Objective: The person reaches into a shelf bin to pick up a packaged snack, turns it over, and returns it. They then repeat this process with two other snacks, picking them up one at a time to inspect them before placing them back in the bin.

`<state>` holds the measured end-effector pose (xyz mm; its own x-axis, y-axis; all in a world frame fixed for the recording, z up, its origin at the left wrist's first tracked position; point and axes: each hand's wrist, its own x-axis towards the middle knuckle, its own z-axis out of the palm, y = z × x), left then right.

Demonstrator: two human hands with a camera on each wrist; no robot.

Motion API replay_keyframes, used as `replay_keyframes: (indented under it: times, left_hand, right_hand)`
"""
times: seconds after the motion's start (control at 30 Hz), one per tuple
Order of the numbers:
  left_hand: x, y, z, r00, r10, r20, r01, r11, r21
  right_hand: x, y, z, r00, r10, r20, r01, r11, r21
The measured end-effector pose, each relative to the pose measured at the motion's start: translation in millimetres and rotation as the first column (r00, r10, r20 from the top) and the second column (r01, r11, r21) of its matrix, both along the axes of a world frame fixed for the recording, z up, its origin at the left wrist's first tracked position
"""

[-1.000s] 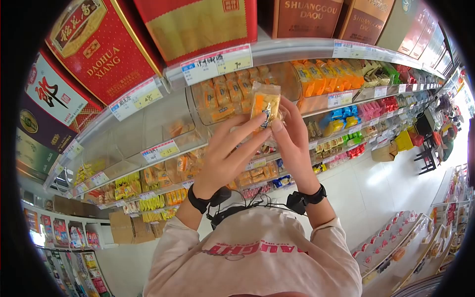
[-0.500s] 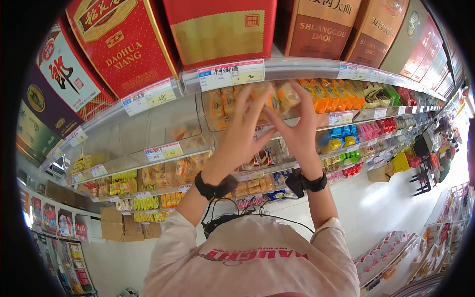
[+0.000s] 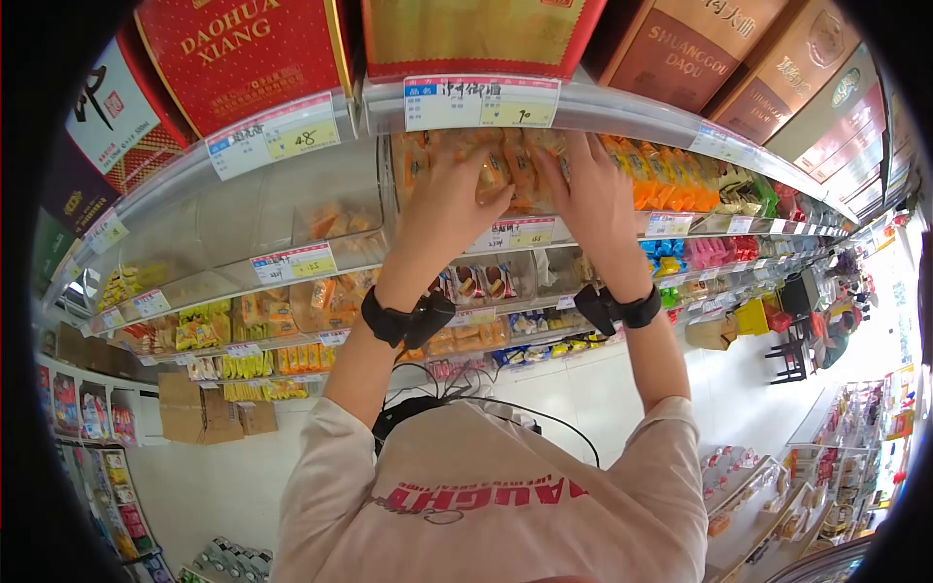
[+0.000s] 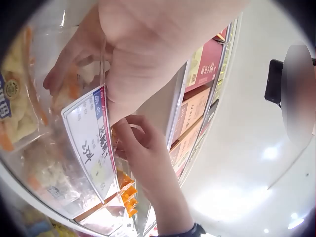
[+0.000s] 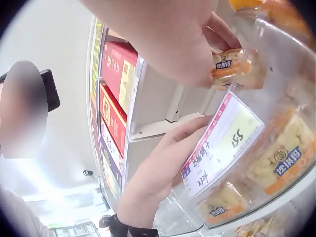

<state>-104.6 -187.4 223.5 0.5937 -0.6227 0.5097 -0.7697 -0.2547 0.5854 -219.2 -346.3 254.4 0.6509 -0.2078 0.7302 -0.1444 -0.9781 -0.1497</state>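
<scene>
In the head view both hands reach into a clear bin (image 3: 387,180) of orange-and-clear snack packets on the shelf. My left hand (image 3: 452,199) is over the packets on the left, its thumb stretched toward the middle and its fingertips partly hidden. My right hand (image 3: 598,194) is beside it, fingers down in the bin. The right wrist view has a snack packet (image 5: 232,66) with a blue label at the right hand's fingers, which curl behind it. More packets (image 5: 281,155) stand behind the clear front wall, below a price tag (image 5: 224,140).
Large boxes (image 3: 466,39) line the shelf above, close over the hands. A price-tag rail (image 3: 481,102) runs along that shelf's edge. To the right are orange packets (image 3: 661,180); lower tiers hold wrapped snacks (image 3: 476,282). Cardboard (image 3: 204,408) lies on the floor at left.
The hands held a packet up before the shelf, then moved forward over the bin, and now reach down among its packets. The head view has shifted closer to the shelf.
</scene>
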Motion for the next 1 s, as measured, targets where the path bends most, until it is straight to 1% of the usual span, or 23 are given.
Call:
replay_keyframes:
  times: [0.07,0.13,0.17,0.2,0.23,0.3,0.37,0.4,0.5,0.53,0.63,0.67,0.77,0.87,0.9,0.97,1.0]
  left_hand:
    - [1.7,-0.8,-5.0,0.999,0.024,0.033,-0.024,1.000,0.017]
    - [2.9,-2.5,-7.4,0.997,0.060,0.050,-0.063,0.996,0.067]
    - [3.2,-3.7,-9.6,0.999,0.045,0.022,-0.046,0.997,0.061]
    - [5.4,-5.2,-10.6,0.999,0.033,-0.002,-0.033,0.998,0.049]
    - [7.0,-5.9,-12.0,0.999,0.025,-0.025,-0.024,0.999,0.038]
    - [7.6,-5.4,-12.8,0.999,0.034,-0.016,-0.033,0.998,0.050]
    - [6.1,-4.8,-10.4,0.998,0.035,-0.044,-0.032,0.998,0.060]
    - [9.6,-6.4,-17.9,0.999,0.028,0.037,-0.029,1.000,0.008]
    - [10.8,-6.9,-20.4,0.996,0.049,0.074,-0.051,0.998,0.034]
    - [12.5,-6.8,-22.3,0.985,0.046,0.169,-0.045,0.999,-0.005]
    - [11.4,-6.6,-22.9,0.980,0.069,0.188,-0.069,0.998,-0.005]
    - [13.0,-7.2,-26.0,0.976,0.066,0.207,-0.059,0.998,-0.037]
    - [10.6,-8.6,-24.1,0.987,0.071,0.144,-0.071,0.997,-0.010]
    - [14.6,-9.7,-22.0,0.999,-0.012,0.043,0.011,1.000,0.016]
    - [15.4,-10.4,-22.8,0.998,-0.006,0.069,0.007,1.000,-0.002]
    - [15.6,-11.6,-24.7,0.993,0.004,0.119,0.000,0.999,-0.035]
    - [16.1,-12.3,-24.6,0.994,0.006,0.111,-0.005,1.000,-0.009]
  right_hand:
    - [1.8,1.9,10.9,0.989,-0.065,-0.135,0.055,0.996,-0.077]
    - [12.9,-13.5,5.7,0.992,0.000,-0.123,-0.030,0.969,-0.243]
    - [14.2,-18.7,3.9,0.992,0.034,-0.120,-0.072,0.942,-0.327]
    - [15.2,-16.5,3.6,0.972,-0.073,-0.222,-0.007,0.942,-0.337]
    - [14.9,-18.7,4.3,0.942,-0.103,-0.318,-0.012,0.940,-0.340]
    - [17.5,-27.1,4.3,0.855,-0.155,-0.495,-0.024,0.942,-0.336]
    - [23.9,-37.7,0.5,0.869,-0.120,-0.481,-0.053,0.943,-0.330]
    - [27.9,-44.6,-1.7,0.874,-0.105,-0.474,-0.064,0.943,-0.326]
    - [43.5,-66.4,-10.5,0.831,-0.073,-0.551,-0.198,0.888,-0.416]
    - [50.7,-61.0,-2.8,0.724,-0.060,-0.687,-0.100,0.976,-0.191]
    - [62.9,-77.3,-8.0,0.650,-0.092,-0.755,-0.044,0.986,-0.158]
    - [71.5,-95.1,-20.9,0.681,-0.106,-0.725,-0.117,0.961,-0.250]
    - [66.6,-77.9,-18.5,0.764,-0.092,-0.638,-0.084,0.967,-0.240]
    - [58.3,-85.7,-37.7,0.829,-0.154,-0.538,-0.139,0.874,-0.465]
    - [58.1,-91.8,-44.8,0.883,-0.097,-0.459,-0.148,0.871,-0.468]
    - [59.4,-103.3,-55.0,0.958,0.023,-0.287,-0.163,0.865,-0.475]
    - [54.0,-95.3,-44.1,0.935,-0.082,-0.344,-0.141,0.805,-0.577]
